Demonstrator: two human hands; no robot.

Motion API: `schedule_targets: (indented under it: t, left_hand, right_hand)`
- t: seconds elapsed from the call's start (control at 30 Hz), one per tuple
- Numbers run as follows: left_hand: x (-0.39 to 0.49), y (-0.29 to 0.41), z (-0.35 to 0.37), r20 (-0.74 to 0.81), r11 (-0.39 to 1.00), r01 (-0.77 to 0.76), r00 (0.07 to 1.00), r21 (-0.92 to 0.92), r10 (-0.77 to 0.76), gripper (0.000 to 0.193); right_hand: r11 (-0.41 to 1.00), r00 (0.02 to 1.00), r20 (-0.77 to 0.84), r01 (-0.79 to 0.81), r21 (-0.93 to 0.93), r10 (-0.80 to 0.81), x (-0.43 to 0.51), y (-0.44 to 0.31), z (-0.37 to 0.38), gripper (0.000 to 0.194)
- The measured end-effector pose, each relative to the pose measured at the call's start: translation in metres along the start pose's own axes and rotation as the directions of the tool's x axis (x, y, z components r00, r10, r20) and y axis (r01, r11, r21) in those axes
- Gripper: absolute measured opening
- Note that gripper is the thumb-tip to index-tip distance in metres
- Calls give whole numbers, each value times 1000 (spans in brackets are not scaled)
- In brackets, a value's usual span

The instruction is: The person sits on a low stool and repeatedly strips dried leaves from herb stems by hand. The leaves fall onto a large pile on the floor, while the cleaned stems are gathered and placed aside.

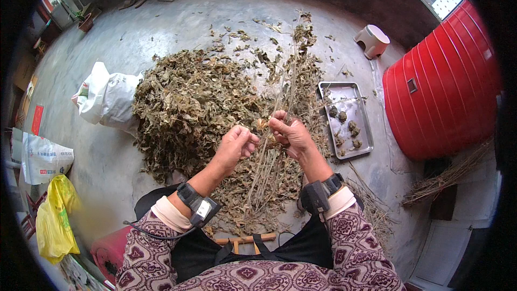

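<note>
A loose bundle of thin dried plant stems (262, 178) is gripped in my right hand (295, 135). Its lower ends point towards me, and leafy tops (303, 34) lie away over the floor. Close by on the left, my left hand (238, 145) has its fingers curled in and thumb against them; I see nothing in it. A pale tan dried leaf (261, 123) shows between the two hands. Under and beyond my left hand spreads a big heap of dry, crumpled leaves (194, 93). More leaf litter (238, 214) covers the floor below the stems.
On the right, a metal tray (366, 139) holds several dark leafy clumps (354, 128). Past it stand a red ribbed tank (440, 85) and a plastic stool (372, 40). Stripped-looking stalks (375, 214) lie near my right knee. A white sack (115, 97) touches the heap; a yellow bag (56, 218) hangs left.
</note>
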State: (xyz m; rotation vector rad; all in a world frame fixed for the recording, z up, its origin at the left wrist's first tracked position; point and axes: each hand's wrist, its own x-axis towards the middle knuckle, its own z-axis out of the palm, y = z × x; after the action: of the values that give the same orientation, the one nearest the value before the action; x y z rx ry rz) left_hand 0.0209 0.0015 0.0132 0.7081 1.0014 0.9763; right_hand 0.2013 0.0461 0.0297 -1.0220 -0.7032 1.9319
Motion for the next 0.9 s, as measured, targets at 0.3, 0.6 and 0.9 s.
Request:
schedule_targets:
  t: [0.3, 0.6, 0.9]
  left_hand:
    - [-8, 9, 20, 73, 944, -263, 965, 201, 253, 28]
    - [-13, -3, 22, 27, 766, -336, 922, 547, 386, 21]
    - [-5, 0, 15, -57, 781, -290, 922, 553, 383, 20]
  right_hand:
    - [999, 997, -69, -29, -38, 27, -1, 11, 8, 22]
    - [997, 992, -120, 30, -77, -39, -3, 15, 15, 26]
    - [993, 994, -90, 53, -103, -62, 1, 21, 10, 20]
